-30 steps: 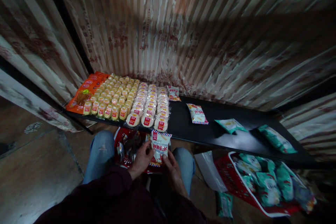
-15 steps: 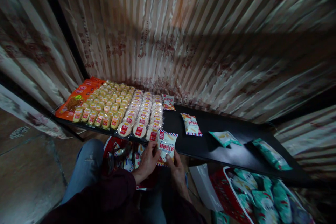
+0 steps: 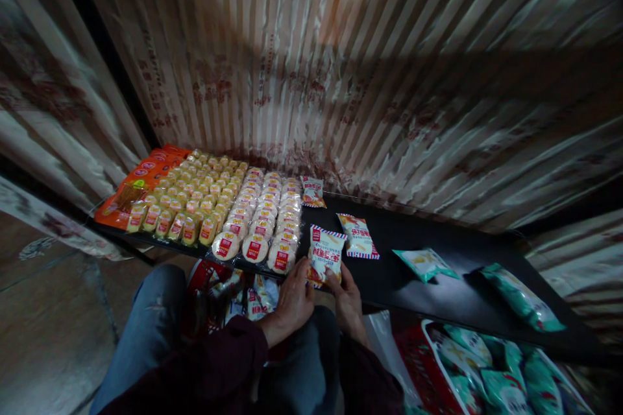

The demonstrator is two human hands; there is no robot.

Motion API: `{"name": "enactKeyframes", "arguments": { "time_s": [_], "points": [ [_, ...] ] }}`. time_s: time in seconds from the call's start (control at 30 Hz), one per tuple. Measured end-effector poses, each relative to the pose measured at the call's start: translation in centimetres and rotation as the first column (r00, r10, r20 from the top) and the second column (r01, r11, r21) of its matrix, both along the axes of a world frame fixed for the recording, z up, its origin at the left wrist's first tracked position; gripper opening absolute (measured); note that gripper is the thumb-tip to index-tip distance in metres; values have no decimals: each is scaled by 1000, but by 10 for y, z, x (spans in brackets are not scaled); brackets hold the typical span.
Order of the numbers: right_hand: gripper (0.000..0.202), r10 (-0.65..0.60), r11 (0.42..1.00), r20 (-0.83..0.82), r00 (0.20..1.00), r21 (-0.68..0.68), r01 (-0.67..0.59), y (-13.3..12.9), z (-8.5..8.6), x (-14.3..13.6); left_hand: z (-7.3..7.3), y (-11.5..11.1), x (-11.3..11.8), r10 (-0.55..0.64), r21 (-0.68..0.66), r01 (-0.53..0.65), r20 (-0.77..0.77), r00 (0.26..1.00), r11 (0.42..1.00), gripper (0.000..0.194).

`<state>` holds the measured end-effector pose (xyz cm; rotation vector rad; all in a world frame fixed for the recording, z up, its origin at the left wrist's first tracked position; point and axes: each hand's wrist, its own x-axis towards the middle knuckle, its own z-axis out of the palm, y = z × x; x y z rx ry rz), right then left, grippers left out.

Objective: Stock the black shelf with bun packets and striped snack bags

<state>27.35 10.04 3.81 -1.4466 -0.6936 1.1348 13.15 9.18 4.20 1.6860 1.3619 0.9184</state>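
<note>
Between my two hands, a white snack bag (image 3: 326, 251) with red print and striped ends is held upright over the front edge of the black shelf (image 3: 379, 285). The fingers of my left hand (image 3: 296, 298) close on its lower left corner. My right hand (image 3: 348, 301) grips its lower right side, thumb on the front. Just left of the bag lie rows of round wrapped crackers (image 3: 254, 248). A similar striped bag (image 3: 358, 235) lies flat to the right, and a smaller-looking one (image 3: 312, 192) lies at the back.
Small yellow wrapped cakes (image 3: 189, 230) and an orange packet (image 3: 139, 185) fill the shelf's left end. Green bags (image 3: 523, 297) lie toward the right. Below are a red basket of green bags (image 3: 431, 369) and, by my knees, a container of snack bags (image 3: 257, 298). A striped curtain (image 3: 292, 78) hangs behind.
Both hands have moved right and a little up with the snack bag, from in front of the crackers to over the shelf. The camera view has shifted slightly.
</note>
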Motion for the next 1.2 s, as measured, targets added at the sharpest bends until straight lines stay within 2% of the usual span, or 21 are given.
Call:
{"name": "enactKeyframes", "arguments": {
  "time_s": [0.17,0.47,0.57,0.8,0.97,1.2],
  "points": [
    [70,-11,1000,33,999,12,11,18,2,6,-1,11,12,-7,-54,5,-26,1000,999,61],
    [70,5,1000,113,994,-4,-5,52,-2,16,9,30,28,-29,-129,34,39,999,991,71],
    [70,-13,1000,164,986,10,11,67,-6,18,12,40,32,-37,-148,39,15,999,988,75],
    [63,-3,996,162,987,90,-12,93,-7,15,18,60,40,-29,-171,21,-40,999,985,79],
    [59,-12,991,236,972,130,-19,109,-1,13,18,70,49,-46,-96,46,1,999,994,84],
    [64,12,991,260,965,128,-46,132,-15,19,19,89,55,-46,-135,35,-79,996,990,80]
  ]
}}
